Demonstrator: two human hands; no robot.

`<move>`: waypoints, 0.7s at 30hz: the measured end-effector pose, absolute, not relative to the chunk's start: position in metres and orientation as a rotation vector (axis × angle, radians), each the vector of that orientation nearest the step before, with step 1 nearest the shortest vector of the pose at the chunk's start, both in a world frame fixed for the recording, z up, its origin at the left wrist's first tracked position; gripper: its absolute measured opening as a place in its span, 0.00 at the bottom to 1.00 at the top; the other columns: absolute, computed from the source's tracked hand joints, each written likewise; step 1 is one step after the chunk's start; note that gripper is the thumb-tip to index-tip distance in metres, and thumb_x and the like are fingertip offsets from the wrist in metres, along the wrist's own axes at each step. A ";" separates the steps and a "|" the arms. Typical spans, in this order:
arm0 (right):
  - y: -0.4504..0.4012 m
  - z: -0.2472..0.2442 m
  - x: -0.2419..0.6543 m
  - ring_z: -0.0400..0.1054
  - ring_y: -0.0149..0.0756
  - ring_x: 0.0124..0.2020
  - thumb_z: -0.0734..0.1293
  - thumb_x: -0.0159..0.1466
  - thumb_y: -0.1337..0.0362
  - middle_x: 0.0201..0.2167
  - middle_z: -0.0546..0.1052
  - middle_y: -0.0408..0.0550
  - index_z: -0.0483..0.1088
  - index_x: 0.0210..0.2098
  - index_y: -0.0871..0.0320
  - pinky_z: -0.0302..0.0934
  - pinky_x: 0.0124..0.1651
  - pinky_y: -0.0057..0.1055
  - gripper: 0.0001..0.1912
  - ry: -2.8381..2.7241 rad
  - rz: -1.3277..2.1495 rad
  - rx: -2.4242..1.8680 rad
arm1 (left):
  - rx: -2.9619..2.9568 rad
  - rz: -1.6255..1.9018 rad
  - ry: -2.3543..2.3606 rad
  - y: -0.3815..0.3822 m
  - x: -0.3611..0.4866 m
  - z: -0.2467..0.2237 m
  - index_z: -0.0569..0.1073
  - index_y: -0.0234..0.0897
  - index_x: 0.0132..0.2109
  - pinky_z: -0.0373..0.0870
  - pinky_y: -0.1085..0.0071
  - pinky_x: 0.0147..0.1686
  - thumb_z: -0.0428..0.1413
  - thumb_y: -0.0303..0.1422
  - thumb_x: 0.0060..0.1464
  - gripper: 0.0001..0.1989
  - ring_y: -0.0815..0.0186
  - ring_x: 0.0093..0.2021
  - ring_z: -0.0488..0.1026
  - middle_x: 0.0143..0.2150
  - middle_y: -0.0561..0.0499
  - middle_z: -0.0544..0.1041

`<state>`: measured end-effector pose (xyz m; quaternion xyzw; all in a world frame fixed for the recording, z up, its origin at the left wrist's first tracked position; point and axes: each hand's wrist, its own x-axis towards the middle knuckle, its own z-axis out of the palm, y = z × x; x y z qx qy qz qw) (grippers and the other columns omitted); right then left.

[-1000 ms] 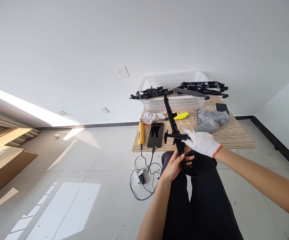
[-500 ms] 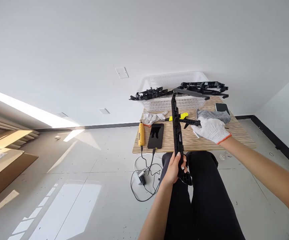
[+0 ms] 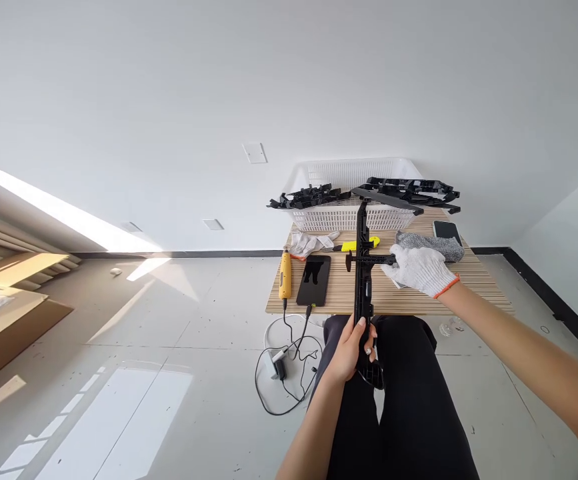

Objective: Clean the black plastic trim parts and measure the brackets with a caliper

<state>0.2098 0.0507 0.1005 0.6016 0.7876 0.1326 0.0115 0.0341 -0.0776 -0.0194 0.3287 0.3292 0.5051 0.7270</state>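
My bare left hand (image 3: 351,348) is wrapped round the lower end of a long black plastic part (image 3: 362,287), which stands lengthwise over the near edge of the table. My right hand (image 3: 419,268), in a white knit glove with an orange cuff, grips a black caliper (image 3: 379,259). The caliper lies crosswise over the middle of the part, its jaws reaching past the part's left side. Whether the jaws touch the part is too small to tell.
A white basket (image 3: 339,219) with black plastic parts (image 3: 409,191) stands at the back. On the wooden table (image 3: 339,293) lie a yellow tool (image 3: 285,275), a dark tablet (image 3: 313,280), a yellow-handled knife (image 3: 351,247), gloves (image 3: 309,244), grey cloth (image 3: 433,247) and a phone (image 3: 447,231).
The caliper has moved left across the black part, and its jaws now show beyond the part's left side. The part is turned slightly more upright. The whole view has shifted a little.
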 end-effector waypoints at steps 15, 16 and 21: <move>0.046 0.090 0.222 0.75 0.56 0.32 0.54 0.68 0.49 0.30 0.78 0.57 0.60 0.65 0.58 0.57 0.33 0.38 0.31 2.409 0.433 1.867 | 0.722 1.120 0.693 -0.078 0.033 -0.025 0.66 0.37 0.44 0.65 0.77 0.20 0.55 0.47 0.64 0.17 0.77 0.23 0.59 0.35 0.54 0.70; 0.046 0.090 0.222 0.75 0.56 0.32 0.53 0.69 0.51 0.30 0.78 0.57 0.59 0.65 0.58 0.57 0.33 0.37 0.30 2.414 0.434 1.859 | 0.721 1.119 0.690 -0.078 0.033 -0.026 0.66 0.37 0.44 0.65 0.77 0.20 0.55 0.47 0.64 0.17 0.77 0.23 0.59 0.35 0.54 0.70; 0.045 0.087 0.223 0.74 0.56 0.31 0.51 0.69 0.51 0.29 0.78 0.57 0.61 0.63 0.60 0.55 0.34 0.36 0.29 2.433 0.463 1.834 | 0.723 1.123 0.683 -0.078 0.032 -0.026 0.66 0.38 0.43 0.66 0.77 0.20 0.55 0.47 0.64 0.16 0.77 0.23 0.59 0.35 0.54 0.70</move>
